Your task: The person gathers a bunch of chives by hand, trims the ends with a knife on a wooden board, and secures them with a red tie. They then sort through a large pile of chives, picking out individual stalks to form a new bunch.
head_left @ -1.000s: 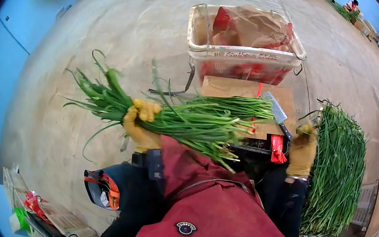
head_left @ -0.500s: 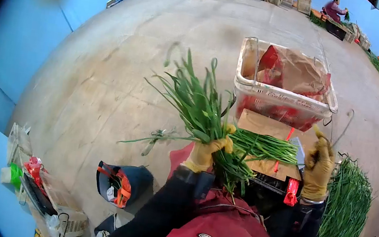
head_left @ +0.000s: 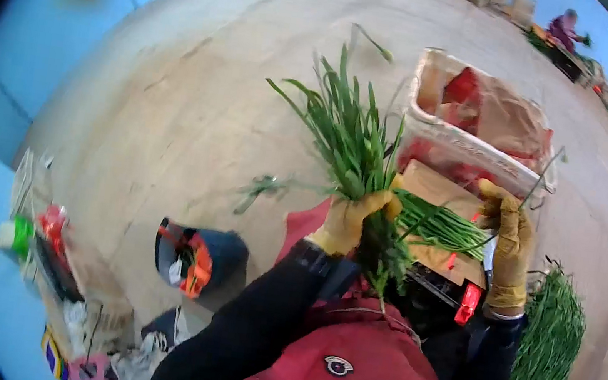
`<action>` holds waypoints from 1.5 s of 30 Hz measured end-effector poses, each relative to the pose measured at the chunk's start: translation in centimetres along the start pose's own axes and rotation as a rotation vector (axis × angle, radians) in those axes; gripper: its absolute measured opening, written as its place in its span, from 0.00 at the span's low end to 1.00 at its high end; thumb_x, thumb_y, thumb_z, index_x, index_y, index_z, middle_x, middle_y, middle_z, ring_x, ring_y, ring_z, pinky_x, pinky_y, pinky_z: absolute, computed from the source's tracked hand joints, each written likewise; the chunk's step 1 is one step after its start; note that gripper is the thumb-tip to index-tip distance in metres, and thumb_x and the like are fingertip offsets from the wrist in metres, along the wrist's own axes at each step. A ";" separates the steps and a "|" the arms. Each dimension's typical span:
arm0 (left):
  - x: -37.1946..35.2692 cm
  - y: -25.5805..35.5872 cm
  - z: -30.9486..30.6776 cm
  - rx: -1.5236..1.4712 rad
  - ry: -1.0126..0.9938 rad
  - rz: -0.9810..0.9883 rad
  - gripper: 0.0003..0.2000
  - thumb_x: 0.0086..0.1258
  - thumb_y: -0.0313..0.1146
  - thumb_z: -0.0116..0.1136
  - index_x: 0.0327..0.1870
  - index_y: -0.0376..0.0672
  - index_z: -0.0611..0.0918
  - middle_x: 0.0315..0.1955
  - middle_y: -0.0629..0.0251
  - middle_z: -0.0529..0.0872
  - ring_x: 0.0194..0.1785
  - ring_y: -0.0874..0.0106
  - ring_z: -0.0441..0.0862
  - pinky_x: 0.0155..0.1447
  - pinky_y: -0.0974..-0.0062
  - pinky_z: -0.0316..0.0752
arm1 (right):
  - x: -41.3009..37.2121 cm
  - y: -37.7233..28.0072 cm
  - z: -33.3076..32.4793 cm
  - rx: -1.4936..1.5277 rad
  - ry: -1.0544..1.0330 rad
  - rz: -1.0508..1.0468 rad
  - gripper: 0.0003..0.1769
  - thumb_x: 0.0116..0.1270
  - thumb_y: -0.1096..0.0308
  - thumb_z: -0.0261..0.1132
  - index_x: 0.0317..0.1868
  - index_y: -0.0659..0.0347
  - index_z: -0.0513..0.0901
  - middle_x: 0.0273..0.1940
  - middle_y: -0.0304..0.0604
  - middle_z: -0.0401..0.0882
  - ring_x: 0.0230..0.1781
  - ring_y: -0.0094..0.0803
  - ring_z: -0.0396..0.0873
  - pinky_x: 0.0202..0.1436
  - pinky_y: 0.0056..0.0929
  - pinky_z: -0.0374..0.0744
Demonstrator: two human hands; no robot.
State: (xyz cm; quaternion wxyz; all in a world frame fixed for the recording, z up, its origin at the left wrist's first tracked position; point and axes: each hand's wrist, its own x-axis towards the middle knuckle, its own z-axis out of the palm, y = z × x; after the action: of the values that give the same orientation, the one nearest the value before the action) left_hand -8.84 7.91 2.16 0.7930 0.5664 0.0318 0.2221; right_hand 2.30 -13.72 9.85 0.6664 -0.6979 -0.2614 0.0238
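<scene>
In a yellow glove, my left hand (head_left: pixel 350 224) is closed around a bunch of leafy green stalks (head_left: pixel 350 138); its tops fan up and away, its lower ends hang toward my lap. My right hand (head_left: pixel 509 250), also gloved, is pinched on one thin green stalk (head_left: pixel 546 173) with a small bud at its tip. Between the hands, a bundle of trimmed green stalks (head_left: pixel 442 227) lies on brown cardboard (head_left: pixel 430 180). A red strip shows under that bundle. Below my right hand hangs a bunch of red ties (head_left: pixel 468 302).
A white crate (head_left: pixel 472 153) with brown and red paper inside stands ahead. On my right lies a big pile of green stalks (head_left: pixel 546 348). A dark bucket (head_left: pixel 224 260) and cluttered baskets stand left. A person (head_left: pixel 566 31) sits far off among crates.
My right hand has moved a little up and left with its stalk. My left hand and the bunch have shifted slightly right. The whole view has tilted.
</scene>
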 end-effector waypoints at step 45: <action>-0.8 -4.6 -0.7 -0.536 0.089 -0.082 0.15 0.65 0.27 0.60 0.52 0.35 0.81 0.46 0.58 0.86 0.40 0.72 0.82 0.46 0.73 0.78 | -4.7 6.6 1.4 -0.113 -0.372 0.523 0.13 0.73 0.63 0.59 0.47 0.62 0.84 0.29 0.32 0.81 0.25 0.17 0.73 0.29 0.16 0.70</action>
State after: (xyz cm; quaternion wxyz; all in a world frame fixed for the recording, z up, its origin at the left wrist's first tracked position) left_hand -8.33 7.08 -2.43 0.9207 0.3243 0.0297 0.2150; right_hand -0.10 -14.14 1.96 0.5387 -0.7610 -0.1914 0.3066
